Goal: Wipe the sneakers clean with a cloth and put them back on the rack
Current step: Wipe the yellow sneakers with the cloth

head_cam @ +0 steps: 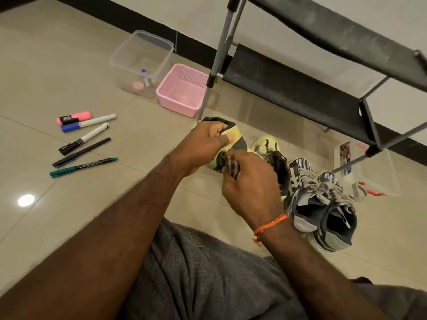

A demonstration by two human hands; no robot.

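Observation:
My left hand (203, 144) grips a yellow-and-black sneaker (235, 139) by its collar, above the floor. My right hand (249, 185) holds a dark striped cloth (227, 163) against the sneaker's side. The second yellow sneaker (268, 145) lies on the floor just to the right, partly hidden behind my right hand. A pair of dark blue sneakers with grey laces (323, 204) sits on the floor at my right wrist. The black shoe rack (300, 88) stands beyond, its shelves bare where they show.
A pink basket (182, 91) and a clear plastic tub (141, 63) stand by the rack's left leg. Several pens and markers (83, 142) lie on the tiled floor at left. Another clear container (369, 172) sits under the rack at right.

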